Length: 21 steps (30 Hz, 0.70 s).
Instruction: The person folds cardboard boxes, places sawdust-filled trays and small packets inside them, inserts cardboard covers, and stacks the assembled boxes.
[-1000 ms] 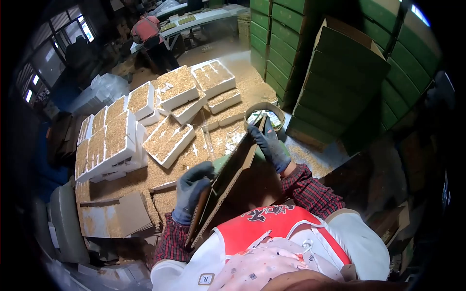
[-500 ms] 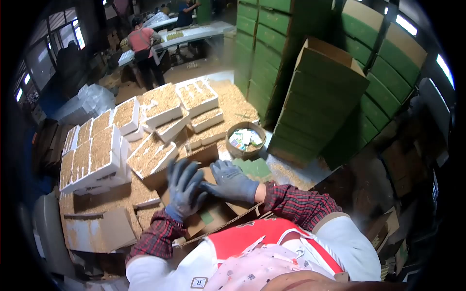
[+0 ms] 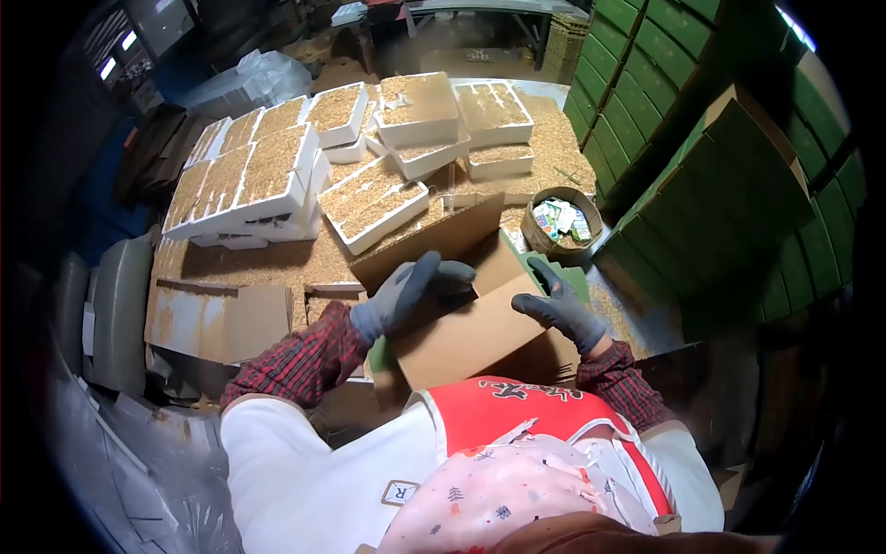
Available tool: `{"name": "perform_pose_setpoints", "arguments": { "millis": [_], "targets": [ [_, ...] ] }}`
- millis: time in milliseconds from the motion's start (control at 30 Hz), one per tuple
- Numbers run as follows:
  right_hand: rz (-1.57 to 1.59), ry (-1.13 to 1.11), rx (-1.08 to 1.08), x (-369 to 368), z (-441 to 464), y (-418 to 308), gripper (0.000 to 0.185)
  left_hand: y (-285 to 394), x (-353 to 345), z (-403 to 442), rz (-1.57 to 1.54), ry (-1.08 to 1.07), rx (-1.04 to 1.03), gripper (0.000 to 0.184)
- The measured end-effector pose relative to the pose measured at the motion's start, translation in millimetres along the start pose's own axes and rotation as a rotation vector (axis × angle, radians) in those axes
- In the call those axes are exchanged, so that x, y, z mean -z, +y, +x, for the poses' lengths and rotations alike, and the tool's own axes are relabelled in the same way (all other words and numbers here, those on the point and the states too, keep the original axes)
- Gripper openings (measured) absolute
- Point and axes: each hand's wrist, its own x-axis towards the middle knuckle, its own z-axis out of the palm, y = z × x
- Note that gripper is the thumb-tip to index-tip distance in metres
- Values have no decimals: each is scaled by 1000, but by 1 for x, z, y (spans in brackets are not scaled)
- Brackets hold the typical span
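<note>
An unfolded cardboard box (image 3: pixel 471 337), brown inside with green outer faces, lies in front of my body, with one brown flap standing up at its far side. My left hand (image 3: pixel 411 294), in a grey-blue glove, is over the box's left part, fingers stretched out and holding nothing. At the box's right part is my right hand (image 3: pixel 560 307), also gloved, with thumb and fingers apart, near or touching the brown panel's edge. Just beyond it stands a round basket (image 3: pixel 537 242) with small packets (image 3: pixel 561 220) inside.
White foam trays (image 3: pixel 374 210) filled with sawdust-like material cover the sawdust-strewn table (image 3: pixel 245 268). Green boxes (image 3: pixel 711 198) are stacked high at the right. Flat cardboard (image 3: pixel 263 323) lies at the front left. A person (image 3: pixel 383 11) is partly visible at the back.
The folded cardboard has been opened into a box shape before me. My hands have moved apart, the left to the left side and the right to the right. The view has turned leftward and down.
</note>
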Motion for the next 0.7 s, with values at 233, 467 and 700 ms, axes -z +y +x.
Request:
{"name": "perform_pose_setpoints", "arguments": {
  "millis": [233,467,700],
  "targets": [
    [211,-131,339,3,25,7,62,15,47,-89,1611,-180,-594,64],
    [-16,-75,226,-1,78,-60,39,-115,136,-28,-324,660,-309,51],
    [-716,-329,99,-18,109,-106,83,-123,88,-55,-117,725,-122,51]
  ]
}}
